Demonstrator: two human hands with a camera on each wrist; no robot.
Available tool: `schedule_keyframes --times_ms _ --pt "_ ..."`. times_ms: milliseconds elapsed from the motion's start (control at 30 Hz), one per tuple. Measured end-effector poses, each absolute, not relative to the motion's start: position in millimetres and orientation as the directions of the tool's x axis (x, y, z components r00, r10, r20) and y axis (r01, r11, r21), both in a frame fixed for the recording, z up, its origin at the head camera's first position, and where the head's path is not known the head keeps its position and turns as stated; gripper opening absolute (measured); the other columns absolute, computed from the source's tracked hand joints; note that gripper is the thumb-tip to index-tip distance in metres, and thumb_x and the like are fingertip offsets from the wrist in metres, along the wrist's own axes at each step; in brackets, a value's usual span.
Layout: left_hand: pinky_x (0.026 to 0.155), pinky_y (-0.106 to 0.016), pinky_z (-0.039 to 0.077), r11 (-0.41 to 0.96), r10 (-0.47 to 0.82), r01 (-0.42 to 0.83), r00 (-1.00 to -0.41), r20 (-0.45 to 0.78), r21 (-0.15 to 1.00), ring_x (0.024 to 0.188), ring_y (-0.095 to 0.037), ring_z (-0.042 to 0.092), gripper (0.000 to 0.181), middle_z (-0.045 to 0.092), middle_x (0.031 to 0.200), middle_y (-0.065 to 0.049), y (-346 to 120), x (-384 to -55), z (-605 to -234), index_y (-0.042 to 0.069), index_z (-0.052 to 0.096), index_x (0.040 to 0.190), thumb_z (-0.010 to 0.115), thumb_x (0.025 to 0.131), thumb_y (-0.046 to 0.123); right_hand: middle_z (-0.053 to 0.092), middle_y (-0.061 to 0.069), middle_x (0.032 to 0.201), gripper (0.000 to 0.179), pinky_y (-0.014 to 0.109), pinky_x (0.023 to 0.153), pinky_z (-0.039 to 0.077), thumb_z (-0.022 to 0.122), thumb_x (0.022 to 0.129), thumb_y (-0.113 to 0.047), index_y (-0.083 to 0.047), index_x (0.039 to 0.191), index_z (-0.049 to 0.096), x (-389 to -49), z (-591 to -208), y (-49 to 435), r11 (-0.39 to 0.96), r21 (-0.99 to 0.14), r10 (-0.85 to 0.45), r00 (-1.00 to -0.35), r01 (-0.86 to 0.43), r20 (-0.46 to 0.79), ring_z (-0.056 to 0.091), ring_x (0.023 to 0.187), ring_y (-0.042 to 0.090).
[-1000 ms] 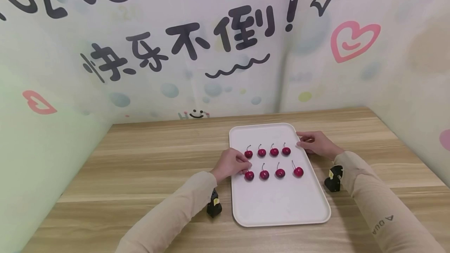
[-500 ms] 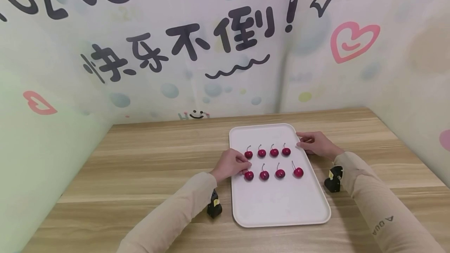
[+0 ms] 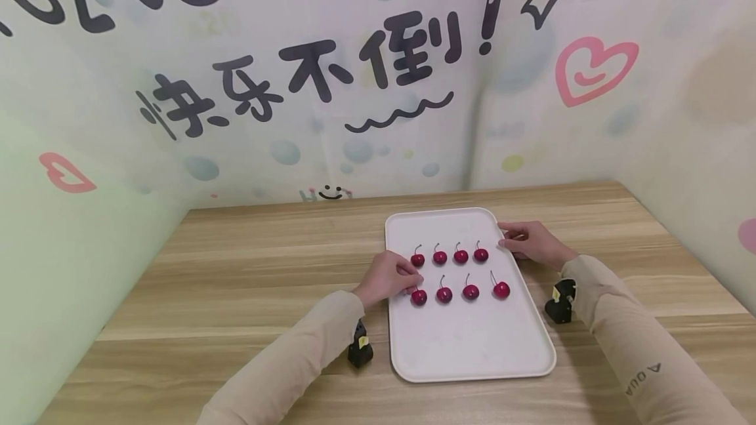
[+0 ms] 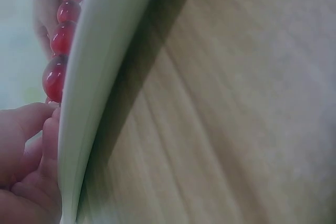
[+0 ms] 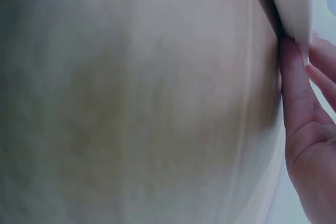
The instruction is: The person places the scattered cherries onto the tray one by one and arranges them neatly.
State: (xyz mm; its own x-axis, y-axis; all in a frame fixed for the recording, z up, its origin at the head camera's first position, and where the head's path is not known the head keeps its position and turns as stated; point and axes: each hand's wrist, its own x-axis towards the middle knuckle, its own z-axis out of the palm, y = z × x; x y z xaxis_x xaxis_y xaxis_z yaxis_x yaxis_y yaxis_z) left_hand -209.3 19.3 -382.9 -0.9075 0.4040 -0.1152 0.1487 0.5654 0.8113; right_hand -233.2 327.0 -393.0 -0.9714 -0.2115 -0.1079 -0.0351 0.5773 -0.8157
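Observation:
In the head view a white tray (image 3: 466,346) bears two rows of dark red cherries with their stems on. My left hand (image 3: 386,275) reaches over the tray's left edge and pinches the stem of the cherry (image 3: 419,298) at the left end of the near row; the fingertips hide most of that stem. Seen from the left wrist, finger and thumb meet beside the closest cherry (image 4: 54,79). With my right hand (image 3: 534,241) I grip the tray's right edge near its far corner. The right wrist view has one finger (image 5: 296,87) against the outer side of the rim and others over it.
The tray lies on a wood-grain table (image 3: 248,267). Behind it stands a printed wall (image 3: 236,149) with dark lettering and hearts. Black wrist devices (image 3: 360,344) hang below both sleeves. Other cherries (image 3: 461,256) stand close by in both rows.
The cherry at the left end of the near row has shifted very slightly toward me. Both hands and the tray stay practically in place.

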Motion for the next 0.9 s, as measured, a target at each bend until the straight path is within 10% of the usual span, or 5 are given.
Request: schedule_keyframes --times_ms 900 --pt "0.048 -0.020 0.044 0.579 0.413 0.186 -0.906 -0.089 0.794 0.051 -0.008 0.055 0.008 0.059 0.057 0.002 18.6 -209.8 -383.6 0.006 0.067 0.074 0.068 0.077 0.013 0.052 0.022 0.104 0.052 0.030 0.074 0.049 0.056 0.087 -0.013 0.006 0.131 0.035 -233.2 -392.6 325.6 0.586 -0.809 -0.212 -0.972 -0.047 -0.097 0.053 0.088 0.024"
